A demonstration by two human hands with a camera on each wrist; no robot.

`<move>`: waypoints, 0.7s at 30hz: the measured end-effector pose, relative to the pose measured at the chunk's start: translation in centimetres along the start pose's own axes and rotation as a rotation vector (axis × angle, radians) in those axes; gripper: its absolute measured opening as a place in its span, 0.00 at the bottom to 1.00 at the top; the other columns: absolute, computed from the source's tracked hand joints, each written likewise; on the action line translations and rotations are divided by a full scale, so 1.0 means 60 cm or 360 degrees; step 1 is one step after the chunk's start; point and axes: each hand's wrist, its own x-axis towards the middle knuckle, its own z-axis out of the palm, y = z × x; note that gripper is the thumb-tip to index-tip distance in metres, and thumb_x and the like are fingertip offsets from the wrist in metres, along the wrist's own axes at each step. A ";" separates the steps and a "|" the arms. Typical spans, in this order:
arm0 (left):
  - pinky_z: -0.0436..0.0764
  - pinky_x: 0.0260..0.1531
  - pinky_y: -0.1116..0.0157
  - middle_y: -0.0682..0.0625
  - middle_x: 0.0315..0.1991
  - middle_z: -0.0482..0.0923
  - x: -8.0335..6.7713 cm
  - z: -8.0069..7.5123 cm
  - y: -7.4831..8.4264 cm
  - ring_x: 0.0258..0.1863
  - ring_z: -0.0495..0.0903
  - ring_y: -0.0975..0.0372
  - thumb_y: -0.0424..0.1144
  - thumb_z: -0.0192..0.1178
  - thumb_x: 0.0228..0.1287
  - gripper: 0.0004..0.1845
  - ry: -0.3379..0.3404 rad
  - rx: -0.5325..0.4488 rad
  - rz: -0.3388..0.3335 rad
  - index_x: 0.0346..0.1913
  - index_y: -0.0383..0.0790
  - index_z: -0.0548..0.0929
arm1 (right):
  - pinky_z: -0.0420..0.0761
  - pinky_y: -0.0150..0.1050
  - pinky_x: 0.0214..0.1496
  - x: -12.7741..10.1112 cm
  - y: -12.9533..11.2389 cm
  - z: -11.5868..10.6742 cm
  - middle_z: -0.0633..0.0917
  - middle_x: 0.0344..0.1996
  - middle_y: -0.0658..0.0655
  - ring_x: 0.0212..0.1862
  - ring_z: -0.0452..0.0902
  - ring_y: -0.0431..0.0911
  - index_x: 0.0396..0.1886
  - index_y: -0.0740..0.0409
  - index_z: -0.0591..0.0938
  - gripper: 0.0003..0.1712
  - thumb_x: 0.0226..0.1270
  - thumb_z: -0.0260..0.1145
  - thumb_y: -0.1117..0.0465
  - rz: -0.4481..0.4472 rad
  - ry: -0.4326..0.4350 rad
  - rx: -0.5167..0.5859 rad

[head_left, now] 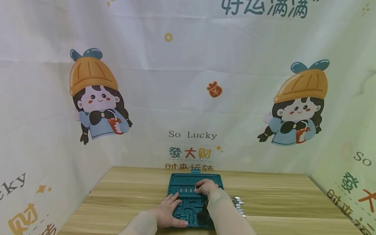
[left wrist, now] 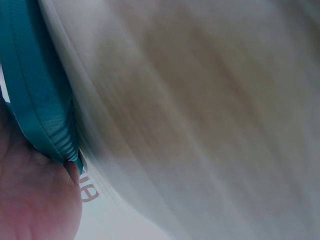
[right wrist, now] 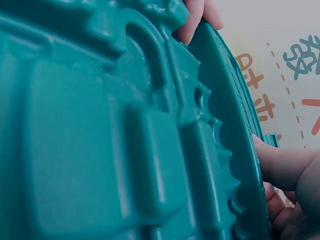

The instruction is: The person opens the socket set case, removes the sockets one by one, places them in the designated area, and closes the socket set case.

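A teal tool case (head_left: pixel 188 210) lies opened out on the table, with moulded recesses in its near half and several small bits (head_left: pixel 186 190) in a row in the far half. My left hand (head_left: pixel 168 210) rests on the near half's left edge, fingers spread and thumb along the front. In the left wrist view, its palm shows against the teal case edge (left wrist: pixel 45 100). Over the far half, my right hand (head_left: pixel 207 187) has thumb and finger pinched at the row of bits, round what looks like a small bit, mostly hidden. The right wrist view shows those fingers (right wrist: pixel 287 167) behind the case edge.
Several silver sockets (head_left: pixel 238 203) lie on the wooden table (head_left: pixel 273 202) right of the case. A black tool with a round end (head_left: pixel 201 216) sits in the near half, partly covered by my right forearm. A printed cloth (head_left: pixel 188 62) hangs behind the table and at both sides.
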 end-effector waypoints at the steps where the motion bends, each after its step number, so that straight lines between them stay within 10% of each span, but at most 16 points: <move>1: 0.57 0.64 0.41 0.48 0.75 0.50 -0.002 -0.001 0.002 0.74 0.46 0.48 0.73 0.60 0.49 0.50 0.0000 0.0005 0.0002 0.70 0.45 0.67 | 0.48 0.69 0.65 0.000 0.000 0.000 0.77 0.52 0.67 0.66 0.51 0.72 0.40 0.57 0.87 0.12 0.55 0.74 0.65 0.0009 -0.0001 -0.0006; 9: 0.56 0.64 0.41 0.53 0.76 0.49 0.008 0.006 -0.009 0.75 0.45 0.51 0.79 0.58 0.42 0.55 -0.0034 -0.0014 -0.0038 0.71 0.49 0.66 | 0.49 0.68 0.65 -0.001 0.001 -0.003 0.74 0.56 0.70 0.66 0.49 0.73 0.42 0.57 0.87 0.11 0.58 0.72 0.64 0.0045 -0.0061 -0.0036; 21: 0.55 0.65 0.40 0.48 0.76 0.50 0.007 0.002 -0.008 0.74 0.45 0.47 0.75 0.61 0.45 0.53 -0.0012 -0.0029 0.0022 0.70 0.45 0.67 | 0.47 0.68 0.65 0.006 0.006 -0.003 0.84 0.36 0.53 0.59 0.61 0.65 0.42 0.57 0.85 0.13 0.55 0.73 0.67 -0.0113 -0.0043 0.0028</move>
